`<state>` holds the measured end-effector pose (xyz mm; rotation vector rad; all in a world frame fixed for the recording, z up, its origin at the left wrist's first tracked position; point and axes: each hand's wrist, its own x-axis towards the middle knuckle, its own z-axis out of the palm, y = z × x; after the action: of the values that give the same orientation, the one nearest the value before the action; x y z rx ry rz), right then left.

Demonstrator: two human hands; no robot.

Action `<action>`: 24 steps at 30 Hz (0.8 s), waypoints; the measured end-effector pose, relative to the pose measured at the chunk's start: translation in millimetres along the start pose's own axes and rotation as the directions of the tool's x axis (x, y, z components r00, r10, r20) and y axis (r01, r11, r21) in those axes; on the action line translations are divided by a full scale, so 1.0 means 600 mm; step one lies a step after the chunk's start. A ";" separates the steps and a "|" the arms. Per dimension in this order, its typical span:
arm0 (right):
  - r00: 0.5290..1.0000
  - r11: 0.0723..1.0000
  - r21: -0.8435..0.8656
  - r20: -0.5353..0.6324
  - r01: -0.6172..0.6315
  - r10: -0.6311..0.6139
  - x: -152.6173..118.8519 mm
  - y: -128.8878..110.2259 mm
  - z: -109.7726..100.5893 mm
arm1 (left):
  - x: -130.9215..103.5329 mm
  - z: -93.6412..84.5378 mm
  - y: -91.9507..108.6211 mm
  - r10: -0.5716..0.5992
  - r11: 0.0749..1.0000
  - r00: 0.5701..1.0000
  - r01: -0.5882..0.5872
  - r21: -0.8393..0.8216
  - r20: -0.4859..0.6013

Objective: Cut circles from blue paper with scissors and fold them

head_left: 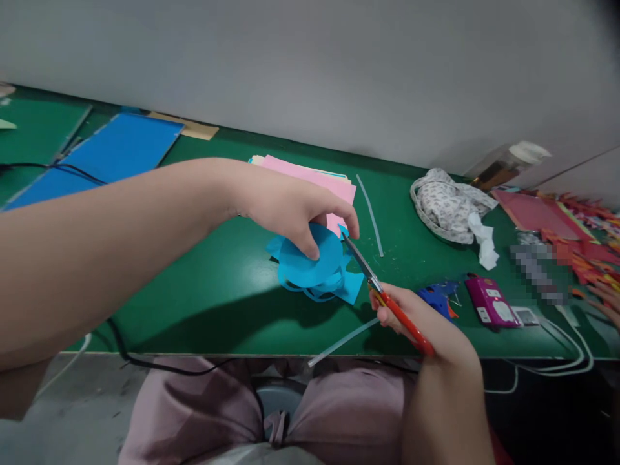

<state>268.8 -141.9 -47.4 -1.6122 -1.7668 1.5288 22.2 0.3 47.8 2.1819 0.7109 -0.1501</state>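
My left hand [300, 206] reaches across from the left and grips a round piece of blue paper [325, 255], its thumb pressed on the top face. A small blue tip of paper shows near its index finger, beside the blade ends. My right hand [400, 307] is wrapped round the red handles of a pair of scissors [361, 261], whose blades point up and left to that tip. Whether the blades bite into the paper I cannot tell. Blue paper scraps [352, 287] lie beneath the disc. Behind my left hand is a stack of pink and pale paper [339, 184].
Translucent sticks [371, 216] lie on the green table [217, 258]. To the right are a blue glue gun [438, 297], a magenta power strip [491, 302], a bundled cloth [438, 206] and a bottle [504, 165]. Another person's hand [605, 294] shows at the right edge.
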 end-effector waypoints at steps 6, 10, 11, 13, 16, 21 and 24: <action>1.000 0.996 0.089 -0.007 -0.010 0.010 0.003 0.013 -0.007 | -0.012 0.000 -0.001 -0.028 0.999 0.994 0.030 0.017 -0.107; 0.996 0.981 0.178 -0.025 0.084 -0.081 0.007 0.031 -0.011 | -0.020 0.013 -0.015 -0.034 0.993 0.943 -0.007 -0.119 -0.332; 0.993 0.973 0.198 -0.036 0.116 -0.111 0.009 0.033 -0.010 | -0.021 0.020 -0.018 -0.044 0.983 0.920 -0.030 -0.183 -0.389; 0.983 0.957 0.231 -0.094 0.176 -0.158 0.015 0.033 -0.008 | -0.019 0.037 -0.019 -0.073 0.956 0.839 -0.096 -0.278 -0.539; 0.927 0.918 0.275 -0.322 0.286 -0.192 0.032 0.023 0.003 | -0.007 0.068 -0.012 -0.070 0.933 0.800 -0.159 -0.324 -0.596; 0.727 0.785 0.343 -0.660 0.516 -0.190 0.064 -0.004 0.024 | 0.031 0.116 0.003 -0.029 0.885 0.876 -0.201 -0.420 -0.482; 0.754 0.771 0.391 -0.634 0.503 -0.170 0.069 -0.012 0.029 | 0.054 0.139 0.000 0.040 0.848 0.912 -0.247 -0.470 -0.407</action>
<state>237.8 -113.8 -65.2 -1.1724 -1.0797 1.0641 59.9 -47.2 -17.8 1.7409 0.6940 0.5144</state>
